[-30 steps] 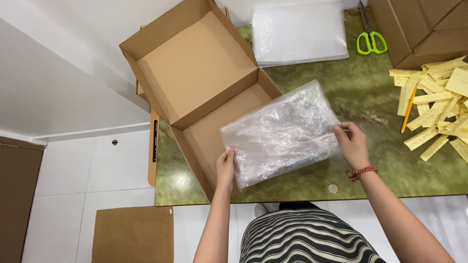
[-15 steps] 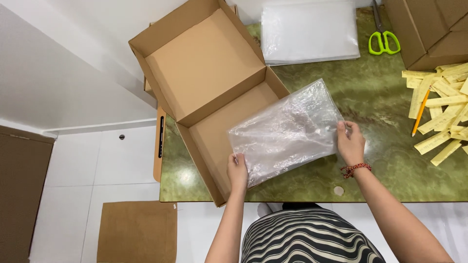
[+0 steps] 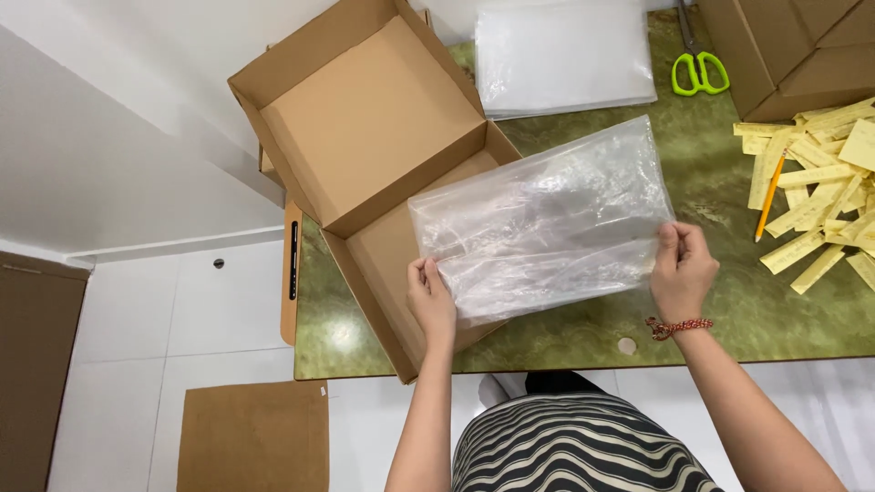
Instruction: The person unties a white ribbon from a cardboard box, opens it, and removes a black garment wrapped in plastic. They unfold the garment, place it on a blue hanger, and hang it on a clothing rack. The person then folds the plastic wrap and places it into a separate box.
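Left hand and right hand each pinch a near corner of the crinkled clear plastic bag, stretched flat between them. Under the left grip, the open brown cardboard box. Beyond the right grip: yellow paper strips, an orange pencil, green-handled scissors.

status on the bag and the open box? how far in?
Done: the cardboard box sits open on the green table, lid flap back, nothing visible inside. In hand: the left hand and right hand hold the clear plastic bag by its near corners, spread partly over the box. Left: the bag is not in the box and the lid is not closed. A stack of clear bags waits behind.
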